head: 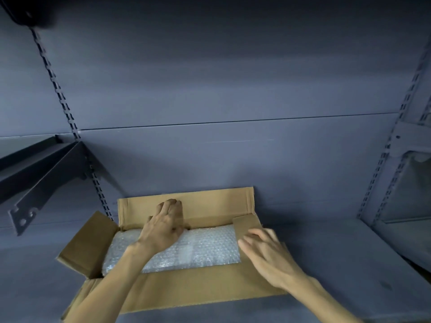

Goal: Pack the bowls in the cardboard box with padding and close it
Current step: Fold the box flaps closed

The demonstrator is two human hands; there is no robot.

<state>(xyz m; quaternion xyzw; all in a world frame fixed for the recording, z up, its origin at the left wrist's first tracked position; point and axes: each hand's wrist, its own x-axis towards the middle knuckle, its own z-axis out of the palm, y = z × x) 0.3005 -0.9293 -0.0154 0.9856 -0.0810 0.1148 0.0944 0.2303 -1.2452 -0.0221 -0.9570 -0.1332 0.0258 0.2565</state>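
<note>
Bubble wrap (198, 248) fills the cardboard box (186, 287) under both hands' straight fingers, apparently touching flaps.

A dark blue-grey metal back panel (221, 78) fills most of the view, split by a thin horizontal seam. Slotted uprights (58, 89) run diagonally down the left and along the right edge (394, 145). At left, a dark shelf (30, 157) juts out on an angled bracket (25, 216) pierced with holes. At far right, a paler shelving unit (410, 183) stands beside the panel, its contents too dim to tell. A blurred black object (25, 14) sits in the top left corner. Below, a flat grey shelf surface (338, 264) extends to the right.
</note>
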